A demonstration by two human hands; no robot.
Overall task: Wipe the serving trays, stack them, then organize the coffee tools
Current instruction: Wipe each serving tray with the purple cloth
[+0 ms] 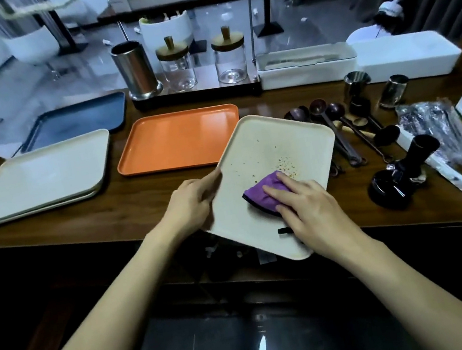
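A cream tray (264,145) is held at the near edge of the wooden counter (126,209), turned askew, with its near corner past the edge. Its left rim is gripped by the left hand (191,202), the fingers curled round it. A purple cloth (260,193) is pressed onto the tray by the right hand (311,210), whose fingers are laid flat on it. Brown crumbs (284,165) are scattered just beyond the cloth. An orange tray (179,140) is set just behind, pale trays (39,178) are stacked at the left, and dark spoons (336,124) are strewn at the right
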